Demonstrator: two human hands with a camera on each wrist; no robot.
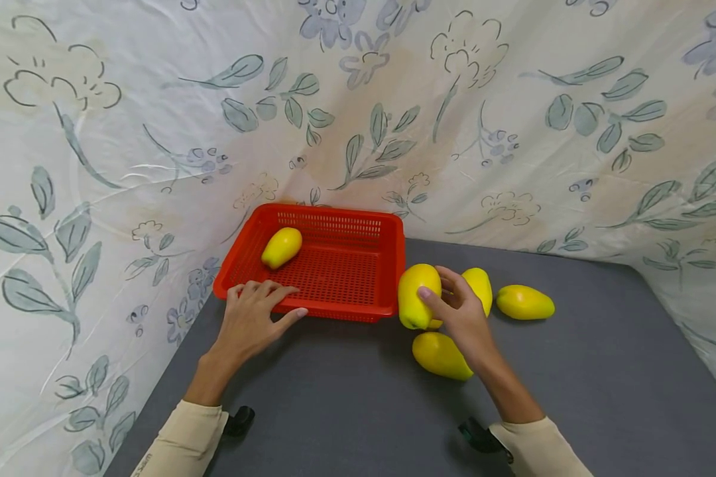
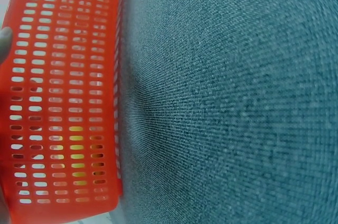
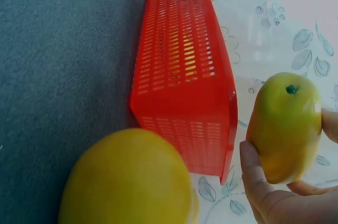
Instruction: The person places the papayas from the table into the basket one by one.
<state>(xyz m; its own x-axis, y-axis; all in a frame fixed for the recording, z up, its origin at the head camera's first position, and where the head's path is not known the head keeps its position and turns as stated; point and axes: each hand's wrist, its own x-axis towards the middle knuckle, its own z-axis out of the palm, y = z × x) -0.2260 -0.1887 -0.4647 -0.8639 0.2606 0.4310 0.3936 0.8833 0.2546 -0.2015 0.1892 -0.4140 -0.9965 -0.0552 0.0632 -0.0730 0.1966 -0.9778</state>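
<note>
Floral cloth walls in your grey worktop (image 1: 346,397), where your right hand (image 1: 462,315) grips a yellow mango (image 1: 418,295) just off the red basket (image 1: 358,306) at its 3 o'clock corner. It looks smooth, rigid and probably light, so wrap your fingers (image 3: 253,174) around its widest middle. Your left hand (image 1: 252,318) rests with straight fingers on the basket's near rim.

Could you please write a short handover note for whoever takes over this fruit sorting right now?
Left hand: rests with fingers fairly straight on the near rim of the red basket, steadying it.
Right hand: grips one yellow mango, lifted just right of the basket, not yet over it.
Done: one mango in the basket, near its back left.
Left: the held mango, plus three on the grey table: the near mango, the middle mango behind the hand, and the far-right mango. A bit of yellow under the held mango may be another; I cannot tell.
</note>
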